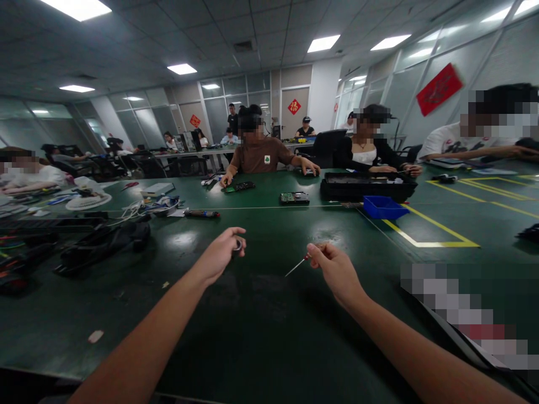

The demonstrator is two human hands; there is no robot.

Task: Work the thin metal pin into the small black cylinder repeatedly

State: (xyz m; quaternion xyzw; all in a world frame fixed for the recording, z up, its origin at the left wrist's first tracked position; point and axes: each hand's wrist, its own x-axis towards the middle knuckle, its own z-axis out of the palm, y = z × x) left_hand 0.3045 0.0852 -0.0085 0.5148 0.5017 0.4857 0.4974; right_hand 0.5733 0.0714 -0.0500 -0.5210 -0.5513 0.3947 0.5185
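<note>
My right hand [332, 266] is closed round a thin screwdriver [298, 265], its slim metal shaft pointing down and left toward the table and a bit of red showing at the fingers. Most of its handle is hidden in my grip. My left hand [225, 252] is raised over the green table [252, 325], index finger stretched forward. A small dark, rounded piece [237, 246] sits in its curled fingers, too small to name. The two hands are apart, and the screwdriver tip touches nothing in the left hand.
Ahead lie a hard drive [294, 198], a blue bin [384, 207], a long black case [366, 187] and a dark pen-shaped tool [202, 214]. Cables and a black bag [105, 244] lie left. A blurred-out sheet [463, 314] lies right. Co-workers sit across the table.
</note>
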